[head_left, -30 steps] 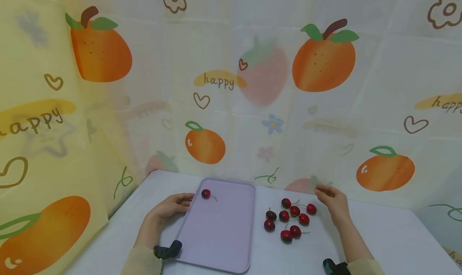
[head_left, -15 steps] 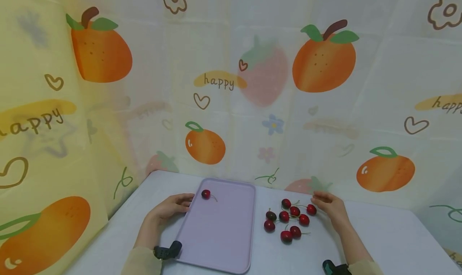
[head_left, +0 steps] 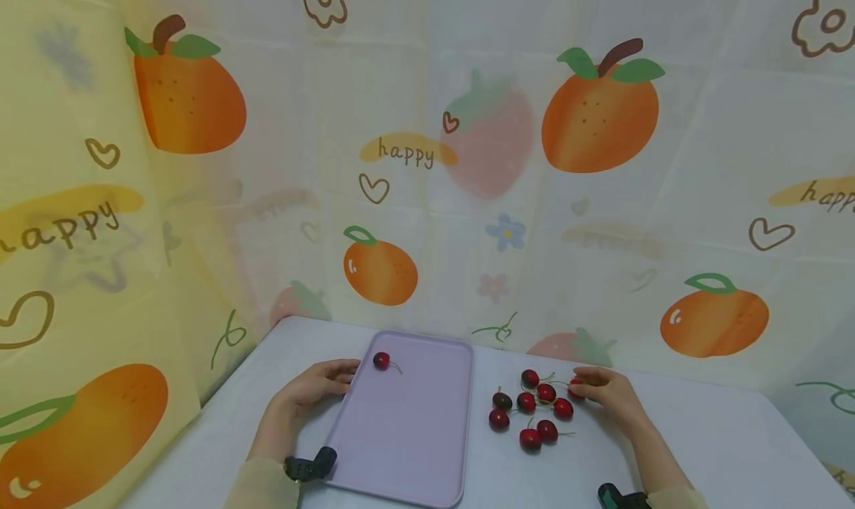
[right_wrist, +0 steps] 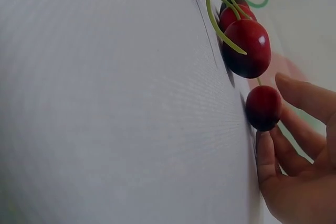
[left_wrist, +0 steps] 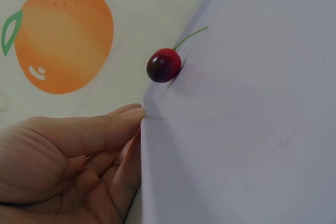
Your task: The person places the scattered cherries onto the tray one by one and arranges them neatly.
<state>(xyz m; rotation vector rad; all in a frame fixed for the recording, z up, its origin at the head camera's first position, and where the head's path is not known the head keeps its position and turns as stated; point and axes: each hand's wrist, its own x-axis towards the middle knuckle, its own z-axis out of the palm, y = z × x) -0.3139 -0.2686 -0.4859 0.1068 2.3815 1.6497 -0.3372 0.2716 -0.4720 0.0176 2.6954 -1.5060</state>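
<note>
Your left hand (head_left: 314, 384) pinches the edge of the lilac tray (head_left: 401, 435); your right hand (head_left: 613, 395) curves loosely around a dark-red cherry (right_wrist: 263, 107).
Your right thumb stands off that fruit, the grasp unclosed; whether a fingertip touches its underside is hard to tell. It sits on the white table (head_left: 701, 435), right of the tray, beside eight clustered cherries (head_left: 525, 403). A single stemmed cherry (head_left: 381, 360) lies near the tray's far left corner.
</note>
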